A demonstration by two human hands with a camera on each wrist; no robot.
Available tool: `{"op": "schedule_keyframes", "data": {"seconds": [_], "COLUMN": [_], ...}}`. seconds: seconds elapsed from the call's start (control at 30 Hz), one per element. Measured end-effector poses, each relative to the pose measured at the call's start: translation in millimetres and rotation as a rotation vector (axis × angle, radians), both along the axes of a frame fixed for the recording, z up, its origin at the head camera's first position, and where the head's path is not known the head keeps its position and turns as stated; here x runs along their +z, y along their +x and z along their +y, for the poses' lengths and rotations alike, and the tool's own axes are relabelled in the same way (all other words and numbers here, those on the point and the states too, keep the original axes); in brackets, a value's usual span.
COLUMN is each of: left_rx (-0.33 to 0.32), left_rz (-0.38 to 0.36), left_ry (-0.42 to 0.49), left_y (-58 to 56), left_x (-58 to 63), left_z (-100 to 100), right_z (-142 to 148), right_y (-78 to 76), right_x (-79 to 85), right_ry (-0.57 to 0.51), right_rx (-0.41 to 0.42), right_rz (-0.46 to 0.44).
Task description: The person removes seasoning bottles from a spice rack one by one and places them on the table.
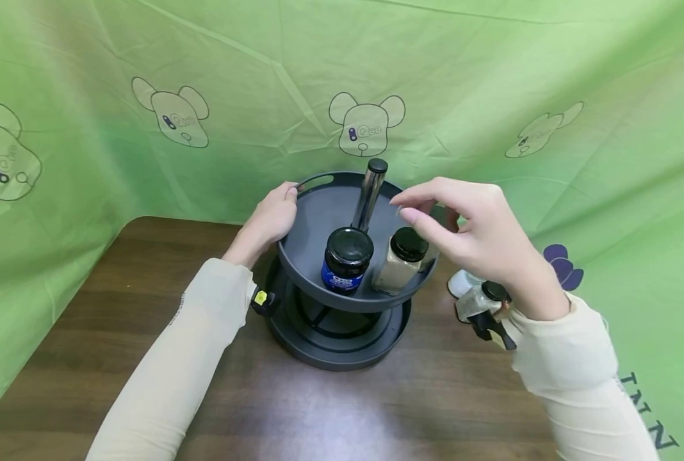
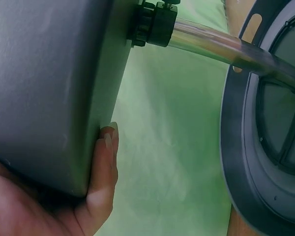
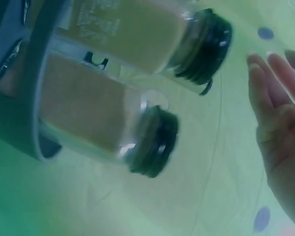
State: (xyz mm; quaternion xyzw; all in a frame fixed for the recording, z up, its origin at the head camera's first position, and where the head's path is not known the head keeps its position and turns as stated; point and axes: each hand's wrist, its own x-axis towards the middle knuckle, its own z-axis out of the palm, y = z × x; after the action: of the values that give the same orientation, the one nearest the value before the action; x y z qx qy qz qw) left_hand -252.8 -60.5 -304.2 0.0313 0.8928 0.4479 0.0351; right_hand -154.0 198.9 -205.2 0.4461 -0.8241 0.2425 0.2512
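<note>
A dark grey two-tier rack stands on the table, its round upper tray (image 1: pixel 316 221) raised over the lower tray (image 1: pixel 333 358) on a metal post (image 1: pixel 368 200). My left hand (image 1: pixel 271 221) grips the upper tray's left rim by the handle slot; in the left wrist view its fingers (image 2: pixel 102 182) lie against the underside. On the upper tray stand a dark jar with a blue label (image 1: pixel 344 262) and a black-lidded square jar (image 1: pixel 396 272) of beige powder. Another jar (image 3: pixel 123 34) beside it shows in the right wrist view. My right hand (image 1: pixel 469 234) hovers above these jars, holding nothing, fingers bent loosely.
On the table right of the rack, partly behind my right wrist, are a black-lidded clear jar (image 1: pixel 480 299) and a white item (image 1: pixel 462 282). A green printed cloth (image 1: pixel 250 115) hangs behind and beside the brown wooden table (image 1: pixel 215 384).
</note>
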Motion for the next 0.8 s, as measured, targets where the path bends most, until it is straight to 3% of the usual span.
{"op": "schedule_keyframes", "data": {"seconds": [0.2,0.37,0.6,0.8], "left_rx": [-0.003,-0.005,-0.006,-0.005], "left_rz": [-0.001,-0.003,0.000,0.004], "left_ry": [0.009,0.004,0.012,0.023], "left_y": [0.2,0.4,1.3,0.4], "left_x": [0.7,0.1,-0.5,-1.8], "left_z": [-2,-2,-2,-2], "right_z": [2,7,19,26], "right_y": [-14.7,-29.1,-39.5,-44.7], "right_x": [-15.1,-29.9,-50.2,-57.6], "right_ry": [-0.228,-0.214,-0.075,0.011], "right_rx": [-0.052,-0.149,-0.275,-0.297], "right_rz": [0.153,0.250,0.127,0.010]}}
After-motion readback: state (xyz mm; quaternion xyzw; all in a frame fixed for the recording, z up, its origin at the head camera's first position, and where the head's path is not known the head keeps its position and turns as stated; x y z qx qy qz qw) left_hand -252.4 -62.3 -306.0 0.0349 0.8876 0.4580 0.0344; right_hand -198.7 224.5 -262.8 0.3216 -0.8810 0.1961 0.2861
